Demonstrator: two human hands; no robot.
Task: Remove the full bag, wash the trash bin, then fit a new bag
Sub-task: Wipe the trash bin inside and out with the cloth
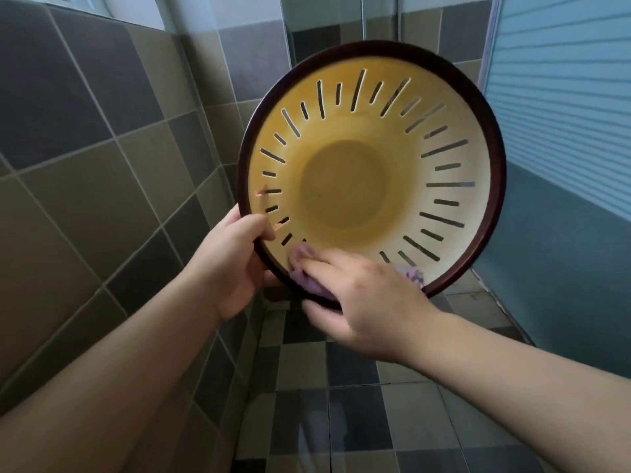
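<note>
In the head view the person is holding the bin up in the air, tipped so its mouth is facing the camera, in a tiled shower corner. The left hand is gripping the dark rim at the lower left, thumb hooked inside and fingers curled behind. The right hand is pressing a purple cloth against the inner wall just inside the lower rim, fingers lying fairly flat on it, thumb under the rim; whether the fingers are curling round the cloth I cannot tell, as the hand is blurring. No bag is showing in the bin, so the full one looks already out, and the washing looks under way: the yellow inside is bare, the slots are open, and the base is looking darker, perhaps wet or stained. Judging from this, the rest of the wipe and fitting a new bag are left; no new bag is showing. The wall is standing near the bin's left edge, a glass panel near its right, and the floor is lying well below, giving room to turn the bin downward.
</note>
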